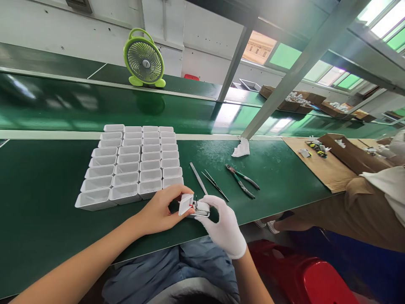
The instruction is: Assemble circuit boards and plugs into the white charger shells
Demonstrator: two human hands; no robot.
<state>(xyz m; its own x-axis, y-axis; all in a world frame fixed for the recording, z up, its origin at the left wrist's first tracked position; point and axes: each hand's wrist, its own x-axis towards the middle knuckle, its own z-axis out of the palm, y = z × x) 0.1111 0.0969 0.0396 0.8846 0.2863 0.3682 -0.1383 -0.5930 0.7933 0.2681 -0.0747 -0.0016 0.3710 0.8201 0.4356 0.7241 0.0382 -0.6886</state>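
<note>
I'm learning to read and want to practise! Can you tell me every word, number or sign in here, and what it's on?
There are no words or numbers I can read.
Green fan: a tiny mark seems to sit on its hub, too small to read.
White containers and pliers: no lettering I can make out.
Cardboard boxes: too far and blurred to tell.

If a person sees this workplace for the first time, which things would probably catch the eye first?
The bright green fan, standing on the raised ledge at the back, would probably draw the eye first. Next might come the white boxes, set in close rows on the left part of the green bench. Near the bench's front edge, the bare left hand and white-gloved right hand hold small white parts.
</note>
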